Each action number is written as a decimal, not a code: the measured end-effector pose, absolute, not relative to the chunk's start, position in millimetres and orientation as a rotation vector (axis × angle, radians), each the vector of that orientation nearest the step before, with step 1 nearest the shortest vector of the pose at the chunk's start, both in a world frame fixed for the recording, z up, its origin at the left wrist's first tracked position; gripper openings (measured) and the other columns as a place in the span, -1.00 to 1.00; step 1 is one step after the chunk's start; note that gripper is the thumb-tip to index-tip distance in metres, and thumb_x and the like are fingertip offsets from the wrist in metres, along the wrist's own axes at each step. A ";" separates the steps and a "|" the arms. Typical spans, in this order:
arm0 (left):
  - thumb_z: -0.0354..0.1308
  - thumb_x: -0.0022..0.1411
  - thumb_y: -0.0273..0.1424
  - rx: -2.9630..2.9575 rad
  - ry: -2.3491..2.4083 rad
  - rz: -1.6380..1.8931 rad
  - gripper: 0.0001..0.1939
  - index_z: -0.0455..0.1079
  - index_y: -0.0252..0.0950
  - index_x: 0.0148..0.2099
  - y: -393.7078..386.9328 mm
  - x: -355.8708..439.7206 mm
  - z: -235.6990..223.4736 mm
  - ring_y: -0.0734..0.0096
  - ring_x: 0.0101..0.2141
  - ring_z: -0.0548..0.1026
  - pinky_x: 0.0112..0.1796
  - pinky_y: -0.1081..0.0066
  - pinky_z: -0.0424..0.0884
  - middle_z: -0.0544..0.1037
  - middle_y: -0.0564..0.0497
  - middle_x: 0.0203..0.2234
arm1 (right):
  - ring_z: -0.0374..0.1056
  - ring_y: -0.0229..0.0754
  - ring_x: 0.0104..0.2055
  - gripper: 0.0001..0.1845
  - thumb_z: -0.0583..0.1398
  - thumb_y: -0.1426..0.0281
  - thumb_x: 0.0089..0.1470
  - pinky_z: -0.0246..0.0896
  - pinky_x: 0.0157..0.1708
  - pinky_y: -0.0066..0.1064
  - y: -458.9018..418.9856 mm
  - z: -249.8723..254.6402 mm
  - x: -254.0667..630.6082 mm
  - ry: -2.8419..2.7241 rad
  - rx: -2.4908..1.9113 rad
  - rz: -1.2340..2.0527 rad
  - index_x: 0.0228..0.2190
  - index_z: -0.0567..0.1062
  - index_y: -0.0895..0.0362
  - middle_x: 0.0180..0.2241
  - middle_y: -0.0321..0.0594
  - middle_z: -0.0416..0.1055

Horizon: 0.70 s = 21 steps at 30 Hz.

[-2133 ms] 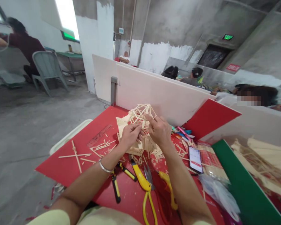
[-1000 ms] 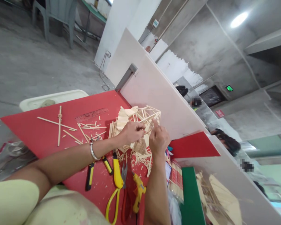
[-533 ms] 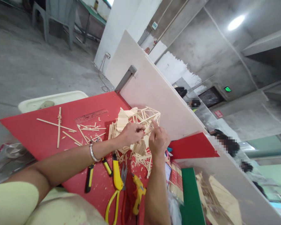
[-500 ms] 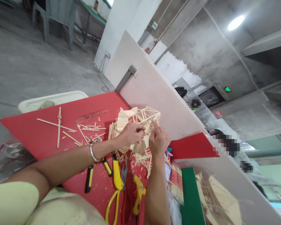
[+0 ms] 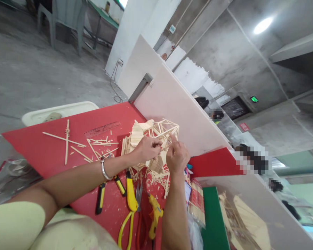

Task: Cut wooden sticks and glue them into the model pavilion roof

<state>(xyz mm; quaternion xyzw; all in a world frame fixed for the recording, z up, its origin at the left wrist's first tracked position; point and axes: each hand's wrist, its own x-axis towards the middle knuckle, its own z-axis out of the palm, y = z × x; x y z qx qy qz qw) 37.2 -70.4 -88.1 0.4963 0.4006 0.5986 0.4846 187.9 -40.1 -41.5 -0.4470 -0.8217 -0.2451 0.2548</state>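
Note:
My left hand point(image 5: 147, 150) and my right hand point(image 5: 176, 155) are close together over the red table, both with fingers pinched. Between their fingertips runs a short thin wooden stick point(image 5: 166, 143), partly covered by the fingers. Just behind and beneath them stands a model built of wooden sticks, with an open frame point(image 5: 169, 125) at the right and a slatted sheet point(image 5: 137, 133) at the left. My hands hide its middle. Loose stick offcuts point(image 5: 160, 177) lie under and in front of it.
Near me on the red table point(image 5: 49, 121) lie yellow-handled cutters point(image 5: 131, 201), red-handled pliers point(image 5: 139, 198), a yellow glue gun point(image 5: 154, 211) and a utility knife point(image 5: 101, 198). A ruler point(image 5: 101, 130) and crossed sticks point(image 5: 66, 142) lie left. A white partition point(image 5: 172, 104) borders the far side.
Both hands keep nearly the same pinched pose over the model. The whole view has shifted very slightly; nothing on the table has visibly moved.

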 end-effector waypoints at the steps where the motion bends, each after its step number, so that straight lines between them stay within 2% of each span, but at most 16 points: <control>1: 0.04 0.02 -0.51 1.212 0.975 1.457 -0.79 0.51 -0.30 -0.36 -70.6 37.2 -87.7 0.50 -0.69 0.48 -0.69 0.59 0.29 0.54 0.07 -0.59 | 0.24 -0.13 -0.29 -0.46 -0.02 0.53 0.16 0.06 -0.28 -0.36 -40.1 -41.6 187.9 -2.229 -1.206 -0.664 0.12 0.43 0.02 -0.42 -0.20 0.39; 8: 0.03 0.02 -0.50 1.202 0.975 1.452 -0.80 0.49 -0.30 -0.39 -71.5 36.8 -86.4 0.50 -0.69 0.48 -0.69 0.59 0.29 0.53 0.06 -0.58 | 0.25 -0.13 -0.30 -0.51 -0.05 0.48 0.24 0.06 -0.27 -0.36 -42.4 -40.1 187.1 -2.234 -1.202 -0.681 0.12 0.42 0.04 -0.43 -0.20 0.39; 15: 0.01 0.02 -0.50 1.238 0.997 1.449 -0.81 0.47 -0.29 -0.43 -73.8 35.3 -83.8 0.49 -0.68 0.48 -0.69 0.58 0.28 0.50 0.07 -0.62 | 0.24 -0.13 -0.31 -0.52 -0.04 0.49 0.25 0.05 -0.28 -0.36 -43.7 -39.4 186.3 -2.230 -1.208 -0.677 0.12 0.43 0.03 -0.42 -0.22 0.41; 21: 0.02 0.03 -0.49 1.251 1.000 1.447 -0.84 0.45 -0.30 -0.42 -72.7 35.6 -86.2 0.49 -0.67 0.49 -0.68 0.59 0.28 0.53 0.05 -0.58 | 0.24 -0.14 -0.31 -0.54 -0.04 0.48 0.25 0.06 -0.28 -0.36 -43.7 -39.6 186.7 -2.234 -1.204 -0.678 0.09 0.46 0.04 -0.42 -0.21 0.41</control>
